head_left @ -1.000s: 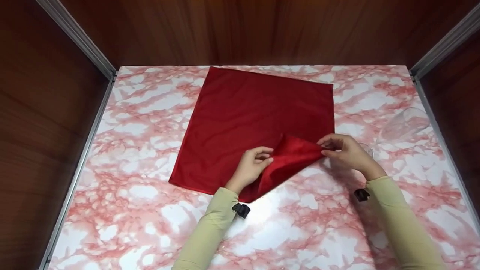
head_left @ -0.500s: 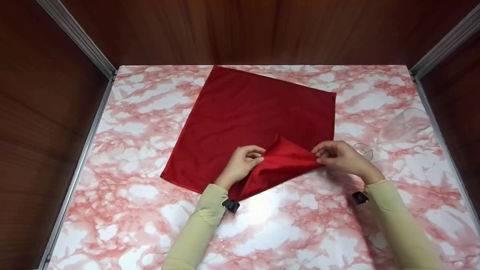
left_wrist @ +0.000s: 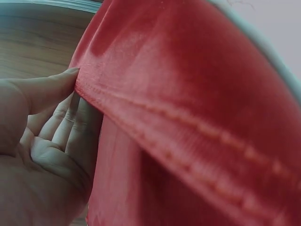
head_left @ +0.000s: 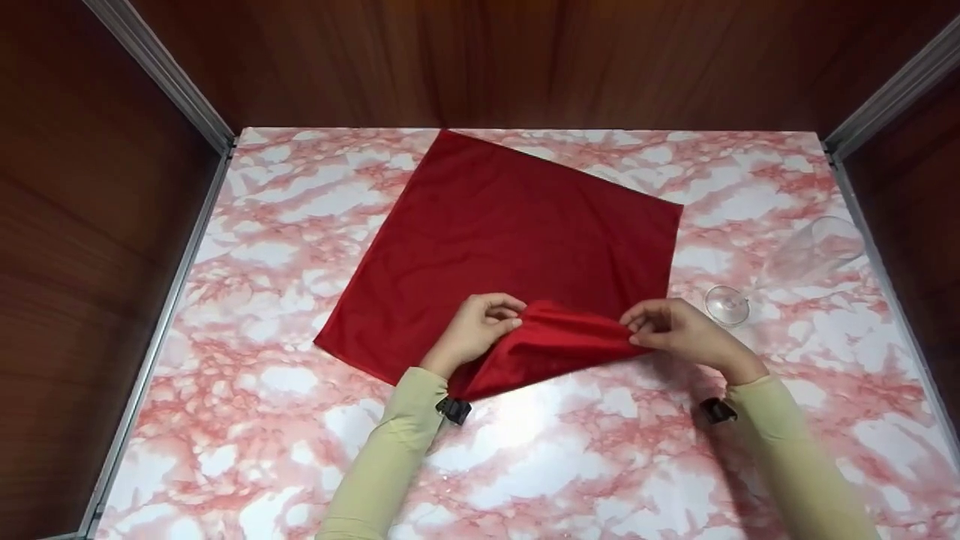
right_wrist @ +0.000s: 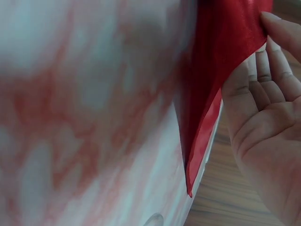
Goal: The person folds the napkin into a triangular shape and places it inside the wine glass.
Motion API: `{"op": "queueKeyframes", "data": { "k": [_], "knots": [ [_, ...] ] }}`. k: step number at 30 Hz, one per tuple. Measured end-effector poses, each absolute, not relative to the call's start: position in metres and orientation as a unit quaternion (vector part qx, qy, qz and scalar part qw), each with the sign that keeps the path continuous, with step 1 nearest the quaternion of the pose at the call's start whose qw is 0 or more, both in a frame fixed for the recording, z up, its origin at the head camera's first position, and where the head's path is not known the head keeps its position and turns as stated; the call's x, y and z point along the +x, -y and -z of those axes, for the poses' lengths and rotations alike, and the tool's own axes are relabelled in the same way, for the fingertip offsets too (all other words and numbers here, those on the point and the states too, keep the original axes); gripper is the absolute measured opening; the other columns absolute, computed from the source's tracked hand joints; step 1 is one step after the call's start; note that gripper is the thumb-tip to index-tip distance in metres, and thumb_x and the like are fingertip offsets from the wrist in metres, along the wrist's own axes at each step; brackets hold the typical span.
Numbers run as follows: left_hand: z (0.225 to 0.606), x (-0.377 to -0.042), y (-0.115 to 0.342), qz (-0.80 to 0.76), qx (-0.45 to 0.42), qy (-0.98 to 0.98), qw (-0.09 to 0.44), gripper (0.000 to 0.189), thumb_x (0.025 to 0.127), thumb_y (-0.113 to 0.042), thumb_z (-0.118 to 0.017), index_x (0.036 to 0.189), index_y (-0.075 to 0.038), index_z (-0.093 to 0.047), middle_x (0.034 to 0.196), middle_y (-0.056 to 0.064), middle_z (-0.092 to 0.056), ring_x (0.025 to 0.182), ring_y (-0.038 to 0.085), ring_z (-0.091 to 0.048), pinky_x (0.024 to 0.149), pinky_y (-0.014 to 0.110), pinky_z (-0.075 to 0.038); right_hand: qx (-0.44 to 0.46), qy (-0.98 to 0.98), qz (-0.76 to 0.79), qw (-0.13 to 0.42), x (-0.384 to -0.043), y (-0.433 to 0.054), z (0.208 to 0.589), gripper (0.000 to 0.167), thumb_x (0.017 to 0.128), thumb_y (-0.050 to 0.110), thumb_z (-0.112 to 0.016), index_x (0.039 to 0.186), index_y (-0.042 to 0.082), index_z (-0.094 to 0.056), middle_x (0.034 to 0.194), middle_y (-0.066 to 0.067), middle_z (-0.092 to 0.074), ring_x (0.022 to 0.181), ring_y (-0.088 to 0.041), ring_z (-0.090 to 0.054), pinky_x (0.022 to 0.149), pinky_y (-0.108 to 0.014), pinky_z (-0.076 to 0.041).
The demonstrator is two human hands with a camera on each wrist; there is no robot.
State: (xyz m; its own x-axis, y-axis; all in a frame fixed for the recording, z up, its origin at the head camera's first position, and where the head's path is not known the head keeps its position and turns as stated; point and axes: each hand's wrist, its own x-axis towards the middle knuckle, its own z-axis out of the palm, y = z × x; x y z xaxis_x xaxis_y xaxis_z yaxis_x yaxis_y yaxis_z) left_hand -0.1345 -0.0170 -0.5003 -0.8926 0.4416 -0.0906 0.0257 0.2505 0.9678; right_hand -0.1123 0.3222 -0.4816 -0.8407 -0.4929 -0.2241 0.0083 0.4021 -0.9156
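Note:
A red satin cloth (head_left: 517, 225) is spread on the table, its front part lifted and folded back so the shinier side shows. My left hand (head_left: 472, 330) pinches the raised flap on its left; in the left wrist view, thumb and fingers of that hand (left_wrist: 51, 127) hold the stitched hem. At the flap's other end, my right hand (head_left: 686, 334) pinches the cloth between thumb and fingertips. The right wrist view shows this hand (right_wrist: 268, 117) with a cloth corner hanging below it. What lies under the flap is hidden.
To the right, a clear stemmed glass (head_left: 814, 251) lies on its side, its round foot (head_left: 727, 305) just beyond my right hand. Dark wooden panels (head_left: 525, 67) wall the pink marbled table (head_left: 255, 450) at the back and sides.
The cloth has turned clockwise on the table. My left hand has shifted left and my right hand has come nearer to me. The flap's pointed tip has sunk into a rounded fold.

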Motion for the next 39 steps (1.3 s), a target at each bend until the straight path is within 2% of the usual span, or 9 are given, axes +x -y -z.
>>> {"op": "queueKeyframes", "data": {
  "k": [10,16,22,27,33,39],
  "knots": [
    [0.498,-0.131,0.019,-0.584,0.173,-0.769,0.194,0.020,0.089,-0.002,-0.066,0.108,-0.007,-0.070,0.097,0.006,-0.068,0.087,0.017,-0.064,0.075,0.026,-0.051,-0.176,-0.768,0.549,0.279,-0.096,-0.323,0.487,0.025,0.087,-0.005,-0.065,0.111,-0.010,-0.060,0.095,-0.023,-0.062,0.087,-0.018,-0.062,0.074,-0.024,-0.053],
    [0.499,-0.130,0.019,-0.578,0.184,-0.770,0.198,0.022,0.089,-0.002,-0.066,0.110,-0.008,-0.070,0.096,0.005,-0.068,0.086,0.015,-0.063,0.076,0.026,-0.050,-0.163,-0.771,0.539,0.298,-0.098,-0.313,0.486,0.030,0.086,0.002,-0.069,0.113,-0.008,-0.060,0.097,-0.019,-0.062,0.087,-0.015,-0.059,0.076,-0.022,-0.051],
    [0.499,-0.130,0.020,-0.581,0.191,-0.766,0.197,0.023,0.089,-0.003,-0.066,0.111,-0.008,-0.070,0.097,0.003,-0.068,0.086,0.013,-0.063,0.077,0.026,-0.051,-0.170,-0.771,0.548,0.278,-0.107,-0.298,0.478,0.032,0.085,0.003,-0.071,0.114,-0.006,-0.060,0.103,-0.019,-0.063,0.091,-0.019,-0.060,0.079,-0.025,-0.052],
    [0.498,-0.130,0.020,-0.592,0.190,-0.759,0.192,0.024,0.089,-0.003,-0.066,0.113,-0.006,-0.069,0.102,0.008,-0.067,0.092,0.019,-0.063,0.078,0.027,-0.051,-0.175,-0.751,0.576,0.271,-0.117,-0.290,0.470,0.030,0.086,-0.004,-0.067,0.114,-0.008,-0.059,0.108,-0.023,-0.061,0.095,-0.025,-0.060,0.081,-0.029,-0.053],
    [0.484,-0.128,0.022,-0.610,0.187,-0.745,0.194,0.026,0.089,0.003,-0.063,0.116,0.002,-0.065,0.108,0.018,-0.065,0.099,0.028,-0.062,0.080,0.027,-0.051,-0.168,-0.768,0.563,0.253,-0.127,-0.280,0.462,0.024,0.087,-0.005,-0.063,0.111,-0.004,-0.062,0.101,-0.021,-0.062,0.092,-0.025,-0.061,0.080,-0.028,-0.053],
    [0.496,-0.135,0.024,-0.620,0.184,-0.740,0.184,0.025,0.089,-0.001,-0.066,0.114,-0.002,-0.067,0.108,0.012,-0.066,0.098,0.023,-0.062,0.080,0.026,-0.051,-0.160,-0.790,0.542,0.237,-0.137,-0.269,0.458,0.022,0.087,-0.003,-0.066,0.109,-0.002,-0.064,0.097,-0.018,-0.064,0.091,-0.026,-0.061,0.078,-0.026,-0.052]
  ]
}}
